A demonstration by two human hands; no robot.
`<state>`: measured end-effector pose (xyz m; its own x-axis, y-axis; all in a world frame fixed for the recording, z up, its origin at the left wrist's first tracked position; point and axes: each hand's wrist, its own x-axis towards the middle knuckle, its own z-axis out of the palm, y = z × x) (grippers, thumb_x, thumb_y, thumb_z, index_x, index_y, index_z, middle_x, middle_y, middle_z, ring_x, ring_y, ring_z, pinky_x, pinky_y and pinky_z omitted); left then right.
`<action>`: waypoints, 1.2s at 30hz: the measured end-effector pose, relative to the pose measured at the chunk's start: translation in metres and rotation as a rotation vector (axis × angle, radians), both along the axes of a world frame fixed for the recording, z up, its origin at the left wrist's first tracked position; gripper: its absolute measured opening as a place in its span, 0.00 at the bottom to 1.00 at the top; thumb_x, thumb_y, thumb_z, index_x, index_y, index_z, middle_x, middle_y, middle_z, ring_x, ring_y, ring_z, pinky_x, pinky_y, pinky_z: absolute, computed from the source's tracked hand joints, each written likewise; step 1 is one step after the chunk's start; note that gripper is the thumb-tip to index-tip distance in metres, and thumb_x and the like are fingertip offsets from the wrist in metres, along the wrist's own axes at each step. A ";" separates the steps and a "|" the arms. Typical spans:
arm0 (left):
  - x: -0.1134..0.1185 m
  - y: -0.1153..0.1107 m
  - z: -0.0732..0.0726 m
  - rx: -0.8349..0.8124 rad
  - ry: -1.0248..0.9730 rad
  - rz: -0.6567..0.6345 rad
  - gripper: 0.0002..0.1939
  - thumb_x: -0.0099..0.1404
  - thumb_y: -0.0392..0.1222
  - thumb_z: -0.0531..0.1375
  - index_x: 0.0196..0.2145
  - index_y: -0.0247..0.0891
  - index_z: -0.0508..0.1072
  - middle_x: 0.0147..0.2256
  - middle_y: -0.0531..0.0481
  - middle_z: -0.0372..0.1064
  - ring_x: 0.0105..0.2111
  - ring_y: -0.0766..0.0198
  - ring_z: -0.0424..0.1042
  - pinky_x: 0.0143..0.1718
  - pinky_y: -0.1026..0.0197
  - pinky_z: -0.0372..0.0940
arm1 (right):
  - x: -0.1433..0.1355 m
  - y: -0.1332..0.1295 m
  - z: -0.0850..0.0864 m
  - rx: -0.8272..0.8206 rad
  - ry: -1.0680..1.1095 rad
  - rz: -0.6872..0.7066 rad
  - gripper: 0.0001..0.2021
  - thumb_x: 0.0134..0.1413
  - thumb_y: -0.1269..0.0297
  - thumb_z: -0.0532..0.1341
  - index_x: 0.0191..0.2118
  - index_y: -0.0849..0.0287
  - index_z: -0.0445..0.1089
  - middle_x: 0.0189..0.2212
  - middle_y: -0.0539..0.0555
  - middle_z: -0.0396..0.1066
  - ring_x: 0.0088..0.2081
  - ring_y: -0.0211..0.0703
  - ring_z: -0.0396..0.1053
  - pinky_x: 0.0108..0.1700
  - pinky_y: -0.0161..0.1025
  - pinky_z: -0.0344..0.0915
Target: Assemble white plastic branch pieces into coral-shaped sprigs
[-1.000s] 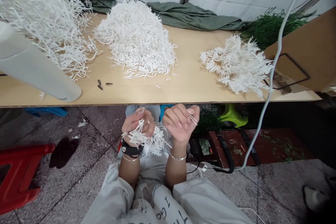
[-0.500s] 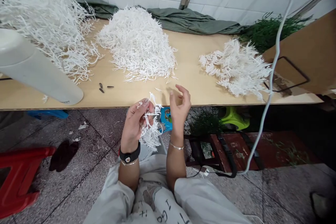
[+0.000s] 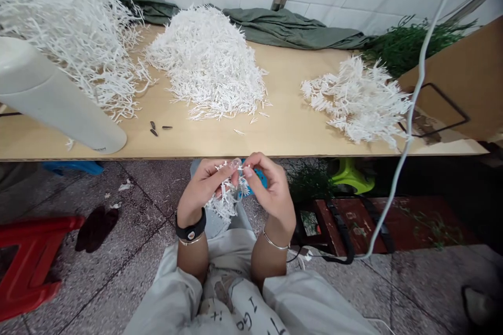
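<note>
My left hand (image 3: 206, 184) is closed on a bunch of white branched strands (image 3: 225, 203), which hangs below its fingers over my lap. Thumb and forefinger of my right hand (image 3: 270, 184) pinch a small white piece at the upper end of the bunch, close to the left fingertips. Both hands are just in front of the table's near edge (image 3: 275, 154). Beyond them lies a large mound of short white pieces (image 3: 212, 65). A looser white cluster (image 3: 359, 99) is at the right, and long white strands (image 3: 78, 36) are heaped at the left.
A white bottle (image 3: 58, 97) stands at the left, with several dark seeds (image 3: 153, 132) beside it. Green cloth (image 3: 294, 29) runs along the wall. A white cable (image 3: 404, 131) hangs at the right before a cardboard box (image 3: 467, 78). A red stool (image 3: 35, 267) is lower left.
My right hand has come down from above the table edge to the bunch and closed its fingers at the strands. My left hand has shifted slightly, still holding the bunch.
</note>
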<state>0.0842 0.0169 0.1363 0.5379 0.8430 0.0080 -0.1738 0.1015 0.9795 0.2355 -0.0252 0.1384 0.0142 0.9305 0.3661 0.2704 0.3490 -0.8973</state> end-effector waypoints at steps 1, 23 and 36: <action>-0.001 0.000 -0.002 -0.021 -0.024 -0.022 0.24 0.63 0.54 0.57 0.18 0.33 0.67 0.11 0.56 0.49 0.11 0.77 0.46 0.12 0.68 0.41 | 0.000 -0.001 0.000 -0.023 0.004 0.074 0.10 0.59 0.61 0.55 0.29 0.60 0.63 0.22 0.48 0.61 0.25 0.32 0.57 0.30 0.33 0.57; 0.014 -0.015 0.014 -0.260 -0.398 0.200 0.29 0.55 0.60 0.61 0.18 0.38 0.49 0.15 0.60 0.37 0.11 0.79 0.36 0.08 0.70 0.38 | -0.008 -0.017 0.023 0.463 0.623 -0.197 0.14 0.60 0.60 0.51 0.24 0.57 0.53 0.15 0.44 0.41 0.14 0.30 0.42 0.22 0.36 0.49; 0.022 -0.014 0.009 -0.227 -0.411 0.264 0.19 0.60 0.52 0.60 0.22 0.36 0.62 0.17 0.58 0.49 0.12 0.78 0.45 0.12 0.71 0.48 | 0.000 0.037 -0.018 0.102 -0.037 -0.405 0.15 0.59 0.60 0.56 0.51 0.56 0.66 0.50 0.57 0.68 0.52 0.43 0.64 0.52 0.45 0.60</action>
